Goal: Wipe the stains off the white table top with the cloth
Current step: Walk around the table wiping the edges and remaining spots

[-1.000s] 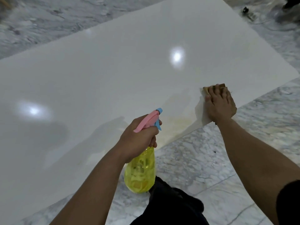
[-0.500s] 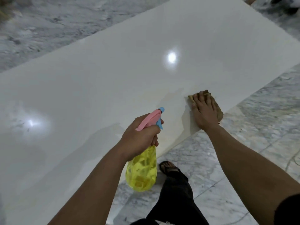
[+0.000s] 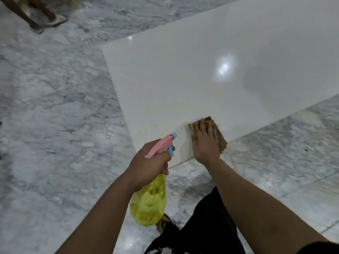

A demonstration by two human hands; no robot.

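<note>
The glossy white table top (image 3: 183, 83) runs from its near corner toward the upper right. My right hand (image 3: 205, 142) lies flat, palm down, on a brownish cloth (image 3: 221, 138) pressed to the table beside the near edge. Faint yellowish smears show around the cloth. My left hand (image 3: 150, 164) grips the neck of a yellow spray bottle (image 3: 148, 202) with a pink and blue trigger head, held over the floor just short of the table's near corner.
Grey marble floor (image 3: 55, 107) surrounds the low table on the left and front. Wooden furniture legs (image 3: 34, 17) stand at the far upper left. My dark trouser leg and sandalled foot (image 3: 163, 224) are below the bottle.
The view has swung so the table's left end and corner now show. My right hand has slid the cloth leftward along the near edge, closer to the bottle. The left hand keeps its grip.
</note>
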